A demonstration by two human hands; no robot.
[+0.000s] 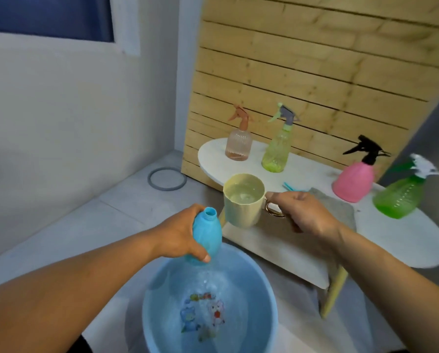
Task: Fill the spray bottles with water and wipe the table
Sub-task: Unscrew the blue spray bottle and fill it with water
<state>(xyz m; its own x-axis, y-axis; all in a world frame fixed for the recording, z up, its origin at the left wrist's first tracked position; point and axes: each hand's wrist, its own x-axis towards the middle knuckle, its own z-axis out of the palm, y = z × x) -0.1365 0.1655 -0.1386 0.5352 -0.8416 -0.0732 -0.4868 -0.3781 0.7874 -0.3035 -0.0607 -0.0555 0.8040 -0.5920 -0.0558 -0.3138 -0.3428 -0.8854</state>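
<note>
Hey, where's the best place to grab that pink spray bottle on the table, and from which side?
Probably best to take the pink spray bottle by its narrow black neck, just under the trigger head. It stands upright on the table, and its body flares wide toward the base, too broad for an easy grip. Come from the near side; the wooden wall stands close behind.

Four spray bottles (275, 138) stand along the worktop (404, 240); a cloth (340, 210) lies before them, and a basin (208, 307) sits on the floor in front.

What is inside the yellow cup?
The yellow cup, held by the right hand, contains clear water nearly to the rim. Nothing else shows inside it.
</note>
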